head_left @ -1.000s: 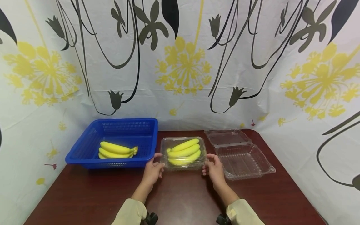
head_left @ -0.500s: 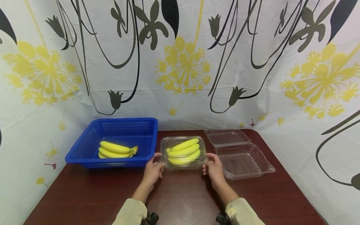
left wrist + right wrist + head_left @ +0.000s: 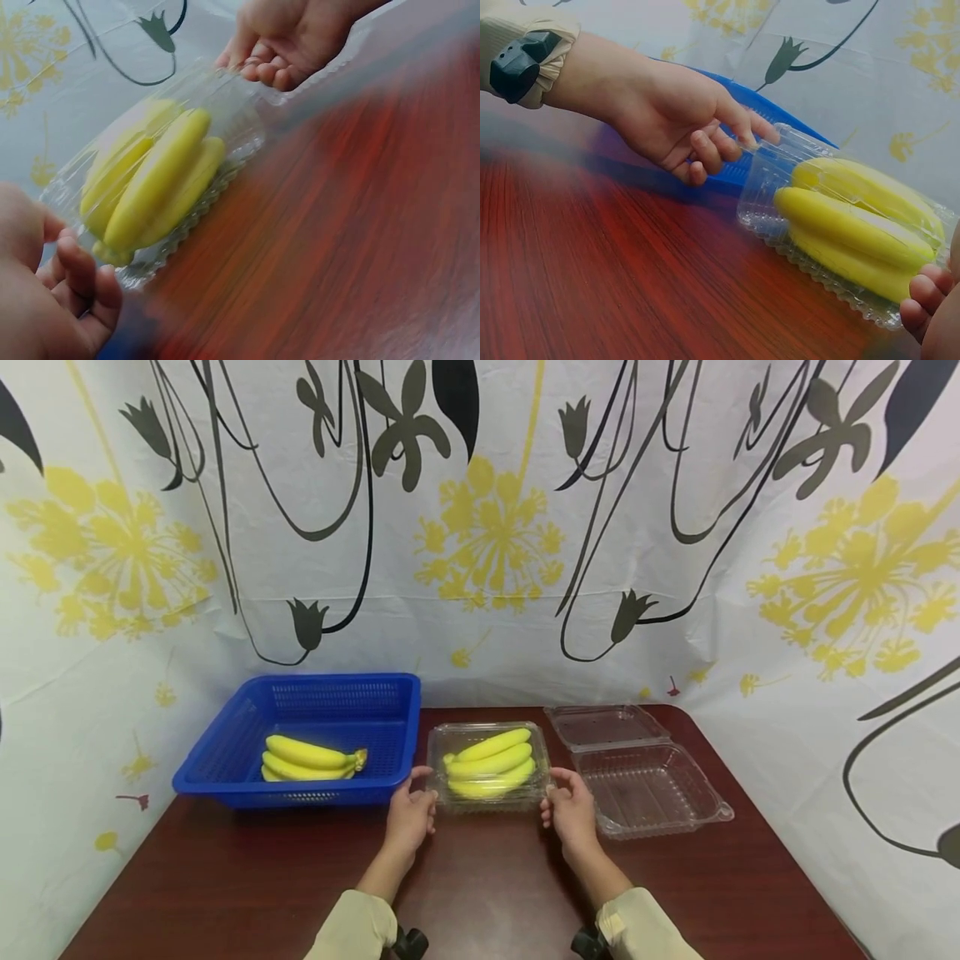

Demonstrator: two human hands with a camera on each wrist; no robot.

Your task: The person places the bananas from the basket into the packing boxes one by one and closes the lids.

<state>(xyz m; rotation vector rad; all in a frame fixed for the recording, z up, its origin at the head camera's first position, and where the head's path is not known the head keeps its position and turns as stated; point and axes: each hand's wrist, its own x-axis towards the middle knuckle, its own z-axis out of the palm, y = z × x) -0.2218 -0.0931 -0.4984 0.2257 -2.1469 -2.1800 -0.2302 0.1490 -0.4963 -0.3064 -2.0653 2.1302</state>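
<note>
A clear plastic clamshell box rests on the table with its lid down over a bunch of bananas. My left hand pinches the box's near left corner between thumb and forefinger. At the near right corner, my right hand pinches the rim in the same way. In the left wrist view the right hand shows its other fingers curled in under the palm. From the right wrist view, the left hand has its thumb and forefinger at the lid's edge.
A blue plastic basket holding another banana bunch stands to the left, close beside my left hand. On the right lies a second clamshell box, its lid folded back and nothing inside. A patterned cloth hangs behind the table.
</note>
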